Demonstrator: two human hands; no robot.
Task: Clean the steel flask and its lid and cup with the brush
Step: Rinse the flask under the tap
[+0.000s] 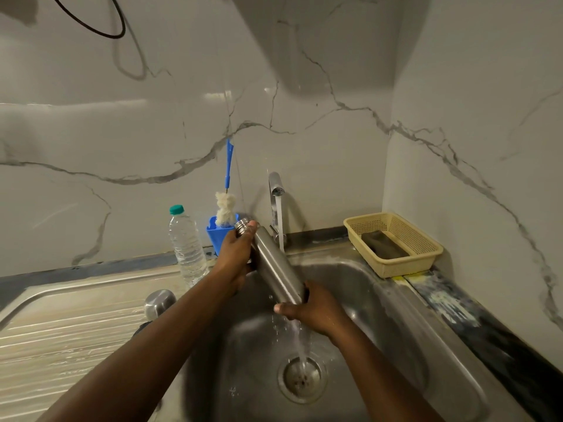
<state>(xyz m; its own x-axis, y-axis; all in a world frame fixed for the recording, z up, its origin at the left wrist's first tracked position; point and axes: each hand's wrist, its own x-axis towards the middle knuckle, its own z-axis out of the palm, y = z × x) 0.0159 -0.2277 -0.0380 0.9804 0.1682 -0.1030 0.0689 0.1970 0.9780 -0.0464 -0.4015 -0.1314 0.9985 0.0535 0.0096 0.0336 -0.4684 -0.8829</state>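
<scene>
The steel flask (275, 266) is held slanted over the sink (396, 324), its threaded mouth up and to the left. My left hand (236, 254) grips its neck, with the thumb across the mouth. My right hand (313, 309) holds its lower end. Water runs from the tap (276, 190) past the flask and down to the drain (301, 377). The bottle brush (226, 190), with a blue handle and white bristles, stands in a blue holder (214, 236) behind the sink. A steel cup (160, 303) lies upside down on the draining board. The lid is not clearly visible.
A clear plastic water bottle (186, 248) with a green cap stands left of the blue holder. A beige plastic basket (393, 243) with a dark block in it sits at the back right corner. The ribbed draining board (76, 330) lies left of the basin.
</scene>
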